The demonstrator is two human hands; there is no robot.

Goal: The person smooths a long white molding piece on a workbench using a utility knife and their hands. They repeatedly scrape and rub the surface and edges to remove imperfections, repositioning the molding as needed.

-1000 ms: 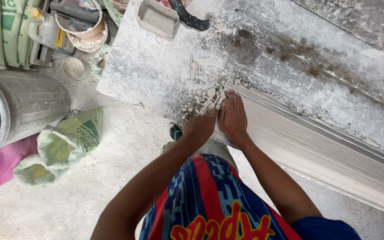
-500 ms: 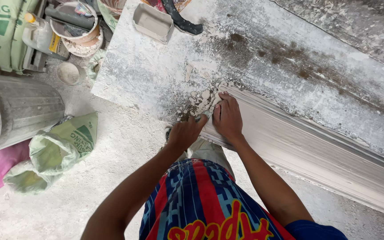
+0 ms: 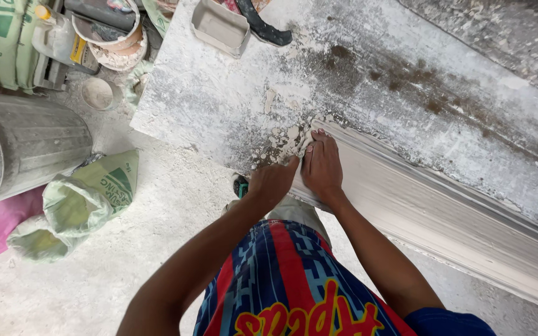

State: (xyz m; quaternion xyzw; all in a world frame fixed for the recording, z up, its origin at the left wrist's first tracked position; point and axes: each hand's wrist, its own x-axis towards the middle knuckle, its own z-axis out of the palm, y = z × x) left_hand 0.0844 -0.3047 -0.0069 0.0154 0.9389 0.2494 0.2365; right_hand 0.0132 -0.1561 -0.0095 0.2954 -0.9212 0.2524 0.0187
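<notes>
Shift: your view has slid a little since the earlier frames; both hands stay at the end of the moulding, the left one now closer to the crumbs.
Worktable: a large, plaster-caked grey slab (image 3: pixel 219 106) fills the upper middle of your view, stained brown towards the right.
Moulding: a long white plaster cornice strip (image 3: pixel 443 211) lies along the table's near edge, running from your hands down to the right.
Bin: a ribbed grey metal drum (image 3: pixel 32 146) stands on the floor at the left, well apart from the table.
Bag: a crumpled pale green sack (image 3: pixel 82 199) lies on the floor just beside the drum.
Tray: a small rectangular grey mould (image 3: pixel 219 26) sits at the table's far edge, with a dark curved tool (image 3: pixel 263 28) just beside it.
Right hand: your right hand (image 3: pixel 322 168) lies flat and open, palm down, on the end of the cornice strip, gripping nothing.
Left hand: your left hand (image 3: pixel 272 182) is loosely curled at the table's edge, fingertips touching the crumbs; whether it pinches any, you cannot tell.
Crumbs: broken white plaster bits (image 3: pixel 284 142) lie heaped on the table at the strip's end, touching both hands.
</notes>
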